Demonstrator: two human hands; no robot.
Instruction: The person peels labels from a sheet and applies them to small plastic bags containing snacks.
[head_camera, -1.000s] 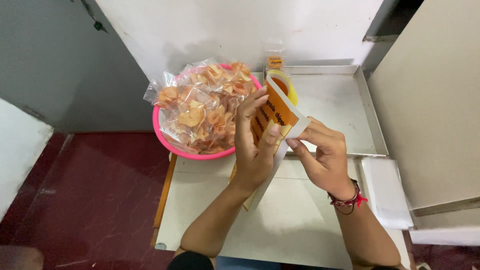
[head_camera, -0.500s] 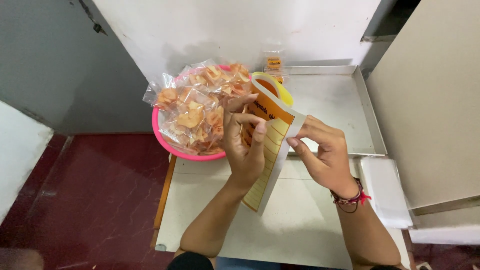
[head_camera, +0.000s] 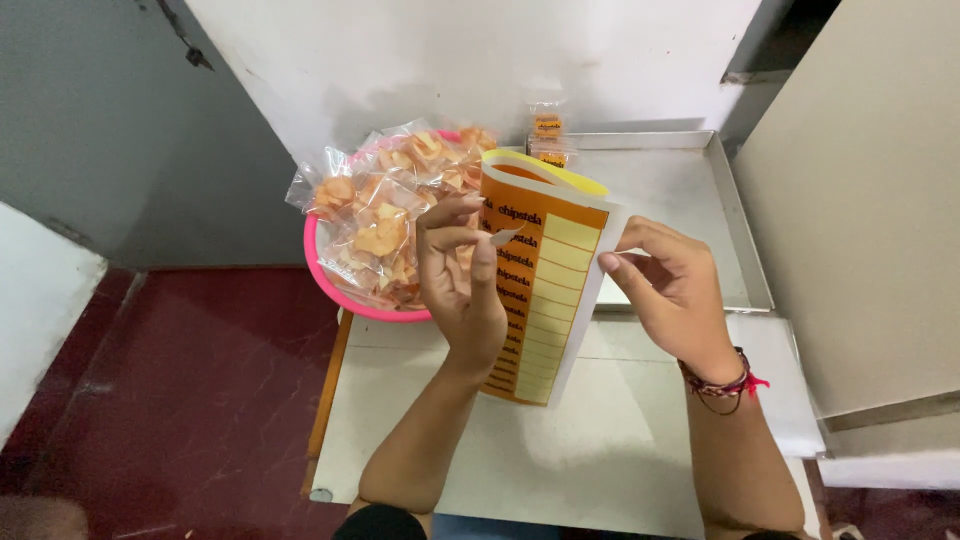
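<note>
My right hand (head_camera: 668, 283) pinches the right edge of an orange and yellow sticker sheet (head_camera: 545, 290), holding it upright over the table. My left hand (head_camera: 461, 290) is in front of the sheet's left side, thumb and forefinger pinched on a small label (head_camera: 506, 236) lifted off the sheet. The sheet's top edge curls over, showing a yellow back. Behind my left hand sits a pink basin (head_camera: 340, 290) heaped with clear bags of orange chips (head_camera: 385, 215).
A white table (head_camera: 560, 450) lies under my arms. A metal tray (head_camera: 690, 200) stands at the back right, with two small packets (head_camera: 547, 135) against the wall. Dark red floor (head_camera: 180, 400) is to the left, a pale cabinet side (head_camera: 860, 200) to the right.
The sheet has unfolded and dropped lower, now showing its full length. My left hand's fingers shifted from gripping the sheet's edge to pinching a small label off it.
</note>
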